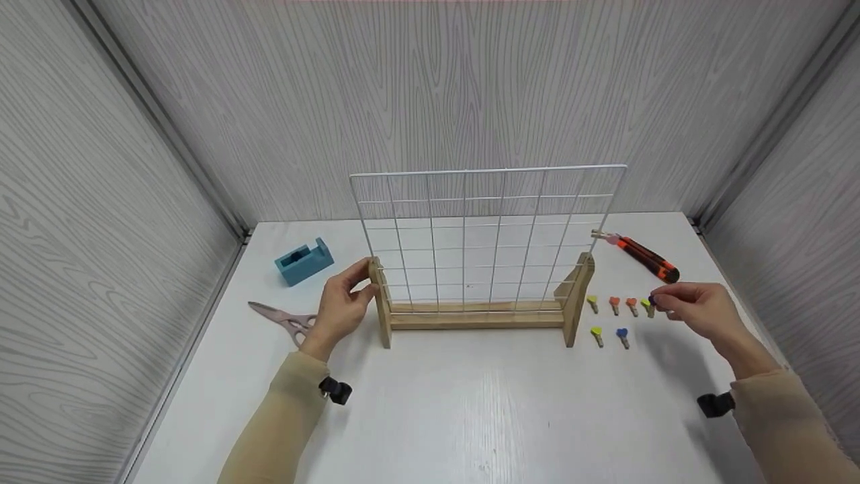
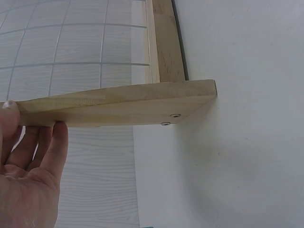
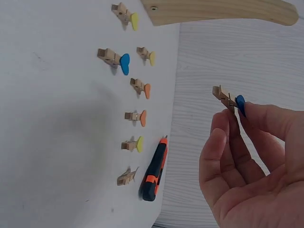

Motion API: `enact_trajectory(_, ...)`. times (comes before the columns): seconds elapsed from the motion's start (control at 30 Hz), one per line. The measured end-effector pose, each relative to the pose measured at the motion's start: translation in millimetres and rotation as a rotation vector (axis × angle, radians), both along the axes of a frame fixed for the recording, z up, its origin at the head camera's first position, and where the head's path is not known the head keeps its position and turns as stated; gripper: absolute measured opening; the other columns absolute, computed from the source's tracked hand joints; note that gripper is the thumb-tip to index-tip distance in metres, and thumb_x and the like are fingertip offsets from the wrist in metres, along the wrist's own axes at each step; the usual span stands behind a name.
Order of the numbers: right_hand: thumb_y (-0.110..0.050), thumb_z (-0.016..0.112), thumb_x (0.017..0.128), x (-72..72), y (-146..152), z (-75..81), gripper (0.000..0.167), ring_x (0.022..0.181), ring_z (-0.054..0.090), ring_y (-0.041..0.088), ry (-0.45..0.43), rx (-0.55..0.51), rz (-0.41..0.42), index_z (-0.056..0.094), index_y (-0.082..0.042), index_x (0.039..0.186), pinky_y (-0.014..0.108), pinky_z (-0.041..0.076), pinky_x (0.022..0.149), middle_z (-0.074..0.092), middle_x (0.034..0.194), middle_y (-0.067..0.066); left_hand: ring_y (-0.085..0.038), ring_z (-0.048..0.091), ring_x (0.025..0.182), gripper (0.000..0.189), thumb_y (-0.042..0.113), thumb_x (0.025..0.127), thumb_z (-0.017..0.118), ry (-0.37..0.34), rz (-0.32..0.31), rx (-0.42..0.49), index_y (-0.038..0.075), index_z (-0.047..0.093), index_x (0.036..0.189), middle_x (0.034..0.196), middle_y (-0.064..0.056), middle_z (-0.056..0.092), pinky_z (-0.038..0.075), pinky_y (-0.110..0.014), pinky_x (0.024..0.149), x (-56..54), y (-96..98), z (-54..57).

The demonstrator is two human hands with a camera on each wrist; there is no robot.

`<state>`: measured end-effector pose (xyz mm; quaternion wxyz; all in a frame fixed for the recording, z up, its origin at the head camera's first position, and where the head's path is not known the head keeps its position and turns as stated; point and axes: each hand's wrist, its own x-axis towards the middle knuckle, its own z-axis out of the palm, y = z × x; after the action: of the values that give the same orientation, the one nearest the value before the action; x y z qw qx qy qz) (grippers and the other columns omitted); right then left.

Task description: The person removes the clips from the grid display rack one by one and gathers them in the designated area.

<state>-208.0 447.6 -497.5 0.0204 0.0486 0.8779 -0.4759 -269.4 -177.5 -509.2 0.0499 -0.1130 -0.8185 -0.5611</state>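
A white wire grid (image 1: 463, 235) stands upright in a wooden stand (image 1: 477, 321). My left hand (image 1: 346, 302) grips the stand's left side post, its thumb at the edge and the fingertips against the outer face, as the left wrist view shows. Raised at the right, my right hand (image 1: 699, 309) pinches a small wooden clothespin (image 3: 223, 95) with a blue heart between thumb and fingers, the clip end sticking out. Below it on the table lie several more heart clothespins: a blue one (image 3: 113, 59), yellow ones (image 3: 133, 144) and orange ones (image 3: 137, 88).
An orange and black utility knife (image 1: 645, 259) lies behind the clothespins. At the grid's right edge shows a pink-topped clothespin (image 1: 598, 234). On the left are a teal tape dispenser (image 1: 304, 263) and scissors (image 1: 275, 314), partly behind my left hand. Wood-grain panels (image 1: 470, 87) enclose the white table.
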Motion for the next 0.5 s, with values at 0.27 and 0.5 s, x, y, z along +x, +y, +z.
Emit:
enact_trajectory(0.27, -0.026, 0.069, 0.112, -9.1, 4.5, -16.1, 0.040, 0.091, 0.071, -0.002, -0.176, 0.171, 0.092, 0.076, 0.006, 0.136, 0.020, 0.064, 0.077, 0.085, 0.113, 0.002, -0.040, 0.061, 0.154, 0.058, -0.004, 0.107, 0.067, -0.005, 0.007, 0.010, -0.002, 0.055, 0.163, 0.160, -0.022, 0.066, 0.057, -0.051, 0.122, 0.3, 0.1, -0.7)
enact_trajectory(0.5, -0.022, 0.073, 0.108, -14.0, 5.5, -32.8, 0.032, 0.088, 0.071, 0.009, -0.280, 0.241, 0.124, 0.081, 0.003, 0.126, 0.024, 0.061, 0.071, 0.081, 0.120, 0.011, -0.041, 0.060, 0.155, 0.058, -0.005, 0.107, 0.065, -0.002, 0.013, -0.005, -0.003, 0.053, 0.163, 0.160, -0.024, 0.065, 0.056, -0.050, 0.123, 0.2, 0.7, -1.4)
